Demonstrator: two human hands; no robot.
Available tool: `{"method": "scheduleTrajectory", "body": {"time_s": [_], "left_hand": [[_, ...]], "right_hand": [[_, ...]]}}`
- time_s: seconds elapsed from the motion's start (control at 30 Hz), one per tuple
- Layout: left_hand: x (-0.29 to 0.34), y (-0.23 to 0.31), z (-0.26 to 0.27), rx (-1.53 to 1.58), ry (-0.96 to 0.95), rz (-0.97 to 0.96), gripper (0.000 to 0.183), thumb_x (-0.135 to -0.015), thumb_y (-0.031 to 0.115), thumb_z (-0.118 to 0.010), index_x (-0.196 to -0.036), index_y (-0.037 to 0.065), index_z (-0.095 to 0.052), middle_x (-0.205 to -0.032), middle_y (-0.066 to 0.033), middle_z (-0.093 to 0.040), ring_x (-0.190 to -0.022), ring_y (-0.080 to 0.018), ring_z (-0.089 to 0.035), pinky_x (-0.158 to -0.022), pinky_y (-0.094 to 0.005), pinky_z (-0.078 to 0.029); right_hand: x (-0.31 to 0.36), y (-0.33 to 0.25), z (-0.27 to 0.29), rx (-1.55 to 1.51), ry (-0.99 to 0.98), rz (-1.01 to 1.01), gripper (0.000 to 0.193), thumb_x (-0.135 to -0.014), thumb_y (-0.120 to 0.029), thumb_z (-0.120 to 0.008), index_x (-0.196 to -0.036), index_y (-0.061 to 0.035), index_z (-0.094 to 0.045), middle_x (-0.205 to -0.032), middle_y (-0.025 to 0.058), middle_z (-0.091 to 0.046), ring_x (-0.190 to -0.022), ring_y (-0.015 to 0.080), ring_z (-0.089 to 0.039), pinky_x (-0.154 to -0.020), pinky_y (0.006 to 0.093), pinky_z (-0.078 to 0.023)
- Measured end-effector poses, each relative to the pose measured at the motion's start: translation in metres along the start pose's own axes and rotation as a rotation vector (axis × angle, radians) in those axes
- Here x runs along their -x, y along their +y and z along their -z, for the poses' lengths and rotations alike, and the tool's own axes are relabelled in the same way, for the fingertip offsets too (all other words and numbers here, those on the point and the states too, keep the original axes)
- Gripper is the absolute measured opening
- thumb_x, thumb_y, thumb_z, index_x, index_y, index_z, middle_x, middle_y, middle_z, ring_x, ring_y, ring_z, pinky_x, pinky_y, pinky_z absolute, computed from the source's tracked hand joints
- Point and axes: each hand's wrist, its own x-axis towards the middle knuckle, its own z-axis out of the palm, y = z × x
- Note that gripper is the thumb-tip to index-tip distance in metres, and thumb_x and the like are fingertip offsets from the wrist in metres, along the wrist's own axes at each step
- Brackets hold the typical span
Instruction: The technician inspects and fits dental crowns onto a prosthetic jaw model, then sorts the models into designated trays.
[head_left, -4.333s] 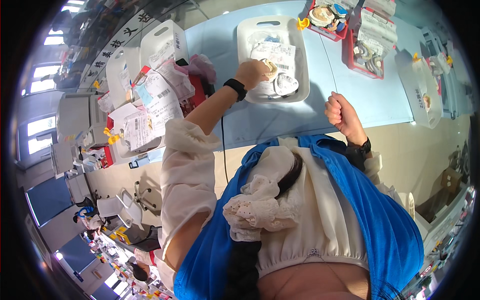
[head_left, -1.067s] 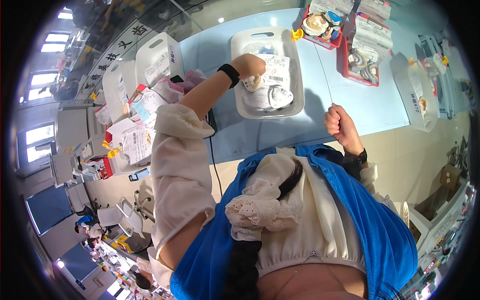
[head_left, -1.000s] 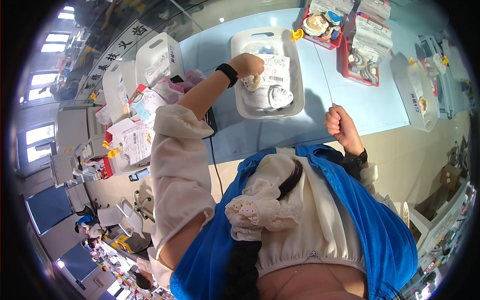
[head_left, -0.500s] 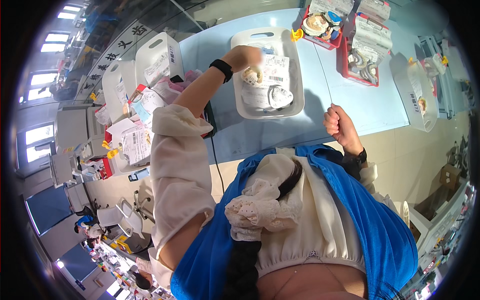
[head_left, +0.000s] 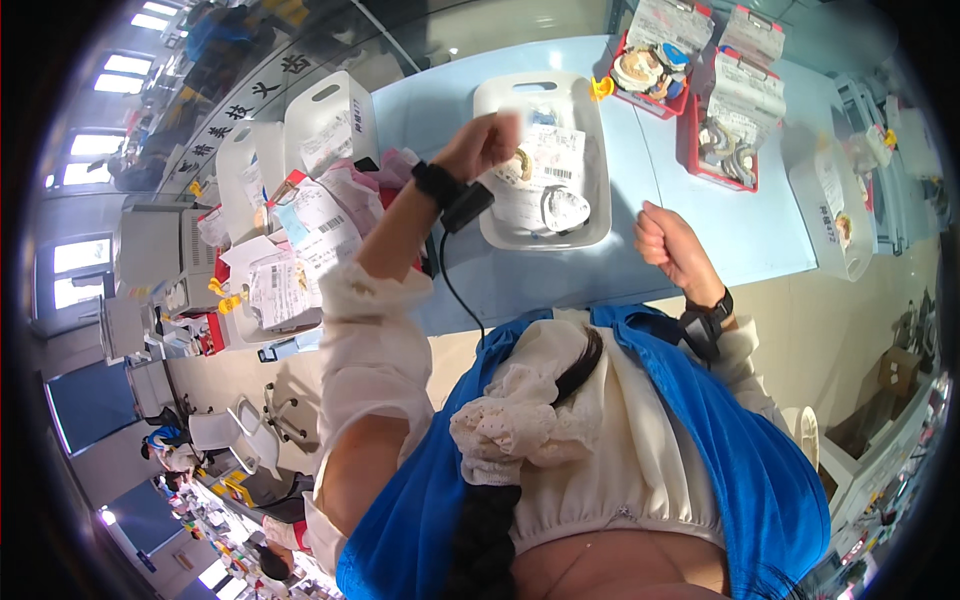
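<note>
My left hand (head_left: 484, 146) hangs over the left side of a white tray (head_left: 601, 190), its fingers closed and their tips smeared; what they pinch, if anything, does not show. A black band and box (head_left: 466, 207) with a cable sit at that wrist. Partly hidden beside the hand is a tan dental cast (head_left: 521, 163). Nearer to me in the tray lies a white plaster dental cast (head_left: 568, 208) on a printed sheet (head_left: 556, 152). My right hand (head_left: 670, 247) is closed in a fist to the tray's right, above the table's near part; its inside is hidden.
Red boxes with dental casts and clipped papers (head_left: 650, 70) (head_left: 725, 150) stand at the far right. Another white tray (head_left: 835, 215) is tilted at the right edge. White bins (head_left: 330, 115) and heaped papers (head_left: 325, 235) crowd the left. A yellow clip (head_left: 601, 89) hangs by a red box.
My left hand has drawn back leftward and slightly nearer, turning at the wrist so the black box shows. My right hand has shifted a little left, still closed. The view has shifted slightly.
</note>
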Motion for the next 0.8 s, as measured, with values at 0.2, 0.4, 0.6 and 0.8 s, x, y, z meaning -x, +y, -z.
{"method": "scheduleTrajectory", "body": {"time_s": [0.2, 0.4, 0.6, 0.8], "left_hand": [[0.086, -0.053, -0.020, 0.184, 0.030, -0.228, 0.020, -0.094, 0.023, -0.047, -0.076, 0.013, -0.046, -0.061, 0.0077, -0.031, -0.052, -0.0051, -0.029, -0.046, -0.0208, -0.024], [0.192, -0.123, -0.034, 0.268, 0.276, -0.316, 0.019, -0.095, 0.023, -0.040, -0.078, 0.015, -0.045, -0.064, 0.0061, -0.032, -0.056, -0.0062, -0.031, -0.049, -0.0212, -0.025], [0.301, -0.200, -0.039, 0.357, 0.588, -0.517, 0.017, -0.094, 0.018, -0.037, -0.080, 0.013, -0.043, -0.067, 0.0067, -0.028, -0.059, -0.0052, -0.028, -0.051, -0.0194, -0.023], [0.315, -0.289, -0.073, 0.601, 0.662, -0.824, 0.011, -0.091, 0.011, -0.038, -0.087, 0.011, -0.048, -0.066, 0.0087, -0.032, -0.057, -0.0022, -0.031, -0.049, -0.0159, -0.026]], "right_hand": [[-0.117, -0.033, -0.065, 0.966, -0.077, 0.262, 0.045, -0.095, -0.034, -0.045, -0.059, -0.0064, -0.050, -0.050, 0.0038, -0.048, -0.046, 0.0166, -0.045, -0.044, 0.0324, -0.036], [-0.246, -0.004, -0.046, 1.933, -0.096, 0.655, 0.046, -0.086, -0.042, -0.052, -0.077, 0.0005, -0.065, -0.075, 0.0230, -0.063, -0.073, 0.0429, -0.059, -0.068, 0.0490, -0.046], [-0.267, -0.022, -0.042, 2.009, -0.373, 0.352, 0.059, -0.086, -0.054, -0.048, -0.079, 0.0020, -0.064, -0.083, 0.0268, -0.061, -0.081, 0.0442, -0.057, -0.072, 0.0503, -0.043], [-0.284, -0.027, -0.010, 1.842, -0.610, 0.294, 0.046, -0.076, -0.038, -0.065, -0.083, 0.0075, -0.061, -0.070, 0.0264, -0.060, -0.067, 0.0391, -0.061, -0.063, 0.0463, -0.045]]}}
